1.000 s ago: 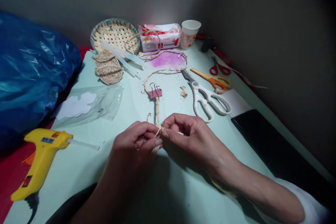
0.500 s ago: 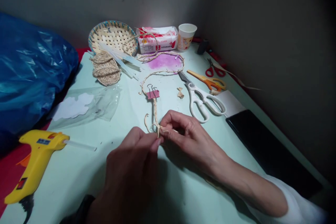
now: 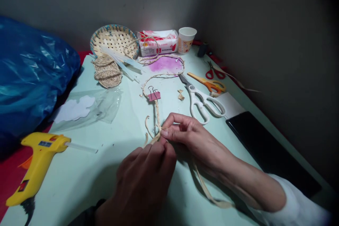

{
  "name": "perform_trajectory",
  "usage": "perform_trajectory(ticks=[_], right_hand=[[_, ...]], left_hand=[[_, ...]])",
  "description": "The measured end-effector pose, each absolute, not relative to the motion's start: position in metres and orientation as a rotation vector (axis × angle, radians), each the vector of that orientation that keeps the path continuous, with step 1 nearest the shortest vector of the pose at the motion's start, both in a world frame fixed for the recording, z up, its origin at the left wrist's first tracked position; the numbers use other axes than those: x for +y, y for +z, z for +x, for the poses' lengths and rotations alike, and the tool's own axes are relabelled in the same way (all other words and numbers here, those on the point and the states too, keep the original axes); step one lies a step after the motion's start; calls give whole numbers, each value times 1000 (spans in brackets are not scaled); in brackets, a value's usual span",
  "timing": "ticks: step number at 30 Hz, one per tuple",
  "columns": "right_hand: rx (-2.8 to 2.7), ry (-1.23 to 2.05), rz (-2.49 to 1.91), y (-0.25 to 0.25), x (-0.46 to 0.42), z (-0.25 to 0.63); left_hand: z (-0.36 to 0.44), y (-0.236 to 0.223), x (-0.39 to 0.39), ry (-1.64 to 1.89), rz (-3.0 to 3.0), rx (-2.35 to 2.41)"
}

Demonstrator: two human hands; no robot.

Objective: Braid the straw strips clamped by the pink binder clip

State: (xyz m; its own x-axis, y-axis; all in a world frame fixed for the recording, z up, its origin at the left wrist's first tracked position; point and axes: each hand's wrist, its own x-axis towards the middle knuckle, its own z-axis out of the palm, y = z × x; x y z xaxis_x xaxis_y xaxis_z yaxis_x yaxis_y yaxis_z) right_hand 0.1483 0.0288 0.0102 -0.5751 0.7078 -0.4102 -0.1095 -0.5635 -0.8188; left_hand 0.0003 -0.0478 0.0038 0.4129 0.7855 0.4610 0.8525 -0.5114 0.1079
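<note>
A pale plaited cord (image 3: pixel 157 111) runs toward me from a pink binder clip (image 3: pixel 154 96), and past the clip it curves away over the table. My right hand (image 3: pixel 182 130) pinches the strands at the near end of the plait between thumb and fingertips. Just below it, my left hand (image 3: pixel 148 173) is closed on the strands too, its fingertips close to the right ones. A loose flat strand (image 3: pixel 208 192) trails from under my right hand toward the lower right. Short strand ends stick out left of the plait. What lies inside the left fingers is mostly hidden.
White scissors (image 3: pixel 200 100), orange scissors (image 3: pixel 209 84) and a black flat device (image 3: pixel 272 152) lie right. A yellow glue gun (image 3: pixel 39 162) and blue plastic bag (image 3: pixel 34 74) are left. Behind stand a woven basket (image 3: pixel 113 39), cord bundle (image 3: pixel 107 70), tissue pack (image 3: pixel 159 44) and paper cup (image 3: pixel 186 40).
My left hand has shifted right and a little down, in closer beneath the right hand. A strand now shows trailing at lower right. The right hand stays at the plait's end.
</note>
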Motion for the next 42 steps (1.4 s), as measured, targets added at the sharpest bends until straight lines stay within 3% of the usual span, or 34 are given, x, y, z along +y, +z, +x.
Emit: perform_trajectory(ticks=[6, 10, 13, 19, 27, 38, 42], right_hand=[[-1145, 2058, -1045, 13, 32, 152], [-1154, 2039, -988, 16, 32, 154], [-1196, 2012, -934, 17, 32, 155], [-1327, 1848, -1033, 14, 34, 156], [-1663, 1611, -1158, 18, 32, 162], [-2365, 605, -1422, 21, 1, 161], [-2441, 394, -1355, 22, -7, 164]], left_hand=[[1, 26, -30, -1084, -2311, -2312], [2, 26, -11, -1642, -2317, -2933], [4, 22, -5, -2080, -2295, -3061], [11, 19, -3, -2531, -1959, -3285], [17, 10, -3, -2465, -1833, -3209], [19, 13, -11, -2396, -1564, -3341], [18, 11, -13, -2413, -1540, -3347]])
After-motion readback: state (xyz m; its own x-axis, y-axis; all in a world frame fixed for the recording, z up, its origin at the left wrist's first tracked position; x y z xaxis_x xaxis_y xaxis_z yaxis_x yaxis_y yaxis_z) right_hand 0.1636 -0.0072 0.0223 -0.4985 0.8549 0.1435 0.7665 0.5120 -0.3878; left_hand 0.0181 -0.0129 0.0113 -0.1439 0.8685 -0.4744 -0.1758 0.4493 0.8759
